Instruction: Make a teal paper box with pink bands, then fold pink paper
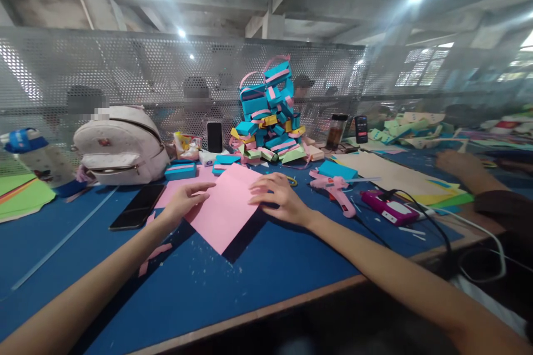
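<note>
A pink sheet of paper (227, 208) is tilted up off the blue tabletop, one corner toward me and a shadow below it. My left hand (189, 199) grips its left edge, thumb and fingers closed on it. At the right edge, my right hand (281, 197) holds the sheet with bent fingers over its face. More pink paper (170, 191) lies flat behind my left hand. Pink paper strips (155, 255) are scattered near my left forearm. To the right of my right hand rests a pink hot glue gun (333, 188), beside a blue folded paper box (337, 170).
Behind the hands stands a pile of blue, pink and yellow paper boxes (270, 116). On the left are a white backpack (120, 144), a bottle (45, 163) and a black phone (137, 208). A purple power device (389, 208) with cables and another person's hand (462, 166) are at right.
</note>
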The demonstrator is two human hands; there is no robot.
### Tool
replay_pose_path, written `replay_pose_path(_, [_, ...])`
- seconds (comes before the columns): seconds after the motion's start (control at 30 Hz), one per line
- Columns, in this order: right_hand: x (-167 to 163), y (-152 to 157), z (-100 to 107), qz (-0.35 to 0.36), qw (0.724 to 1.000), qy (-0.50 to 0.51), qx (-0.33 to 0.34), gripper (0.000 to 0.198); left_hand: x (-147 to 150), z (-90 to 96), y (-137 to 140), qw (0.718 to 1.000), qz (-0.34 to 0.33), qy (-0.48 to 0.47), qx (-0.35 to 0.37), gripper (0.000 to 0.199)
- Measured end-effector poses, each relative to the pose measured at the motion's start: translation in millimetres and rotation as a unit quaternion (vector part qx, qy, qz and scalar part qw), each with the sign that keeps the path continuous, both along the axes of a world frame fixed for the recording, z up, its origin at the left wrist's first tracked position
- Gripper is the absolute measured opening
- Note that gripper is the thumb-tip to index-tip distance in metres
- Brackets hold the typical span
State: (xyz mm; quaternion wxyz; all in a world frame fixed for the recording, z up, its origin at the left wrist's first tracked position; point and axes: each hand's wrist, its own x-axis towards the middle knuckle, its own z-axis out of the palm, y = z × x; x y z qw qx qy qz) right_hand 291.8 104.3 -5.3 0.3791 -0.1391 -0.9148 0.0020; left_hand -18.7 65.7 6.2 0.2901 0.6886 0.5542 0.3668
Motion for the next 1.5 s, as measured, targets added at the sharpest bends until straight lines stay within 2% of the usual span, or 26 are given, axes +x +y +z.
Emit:
replay_pose_path(0.07, [0,1,-1,0.002,1.000,-0.001,0.022,0.016,2,0.8,1,1.000,-0.009,0.016,0.008,0.032])
replay_pose_path(0.13, [1,2,-2,0.011,0.999,-0.015,0.041,0.015,4,2.0,2,0.999,-0.007,0.036,0.036,0.031])
replay_pose_path(0.3, [-2,-1,-3,0.028,0.991,-0.089,0.093,0.019,28,13.7,-13,0.978,0.004,0.119,0.169,0.032])
replay_pose_path(0.4, [-3,-5,-3,0.012,0.981,-0.144,0.130,0.022,55,17.3,-38,0.957,-0.049,0.195,0.208,0.029])
replay_pose_path(0.5, [-2,-11,-3,-0.013,0.970,-0.191,0.151,0.023,75,9.4,-62,0.924,-0.113,0.295,0.217,0.039])
replay_pose_path(0.53, [-1,-13,-3,-0.018,0.966,-0.205,0.154,0.023,79,5.0,-66,0.911,-0.128,0.325,0.221,0.035])
replay_pose_path(0.67, [8,-20,-5,-0.012,0.957,-0.250,0.148,0.023,74,-11.1,-67,0.864,-0.164,0.410,0.240,0.017])
replay_pose_path(0.87, [17,-19,-5,0.032,0.942,-0.275,0.191,0.025,57,-15.3,-64,0.820,-0.199,0.454,0.286,0.024])
replay_pose_path(0.93, [17,-15,-3,0.042,0.943,-0.285,0.168,0.024,54,-14.1,-65,0.817,-0.208,0.452,0.290,0.022])
replay_pose_path(1.0, [15,-9,-1,0.048,0.945,-0.300,0.118,0.022,52,-13.6,-64,0.831,-0.204,0.435,0.281,0.020])
replay_pose_path(1.2, [10,8,-11,0.065,0.954,-0.277,-0.093,0.021,46,-16.4,-49,0.913,-0.157,0.322,0.194,0.028])
replay_pose_path(1.27, [9,10,-16,0.060,0.950,-0.250,-0.179,0.020,43,-17.1,-44,0.929,-0.150,0.295,0.166,0.026])
replay_pose_path(1.33, [8,11,-20,0.052,0.944,-0.226,-0.235,0.022,40,-16.9,-40,0.933,-0.139,0.286,0.169,0.026])
replay_pose_path(1.5, [8,7,-23,0.015,0.948,-0.176,-0.266,0.024,34,-12.5,-36,0.924,-0.125,0.299,0.201,0.028])
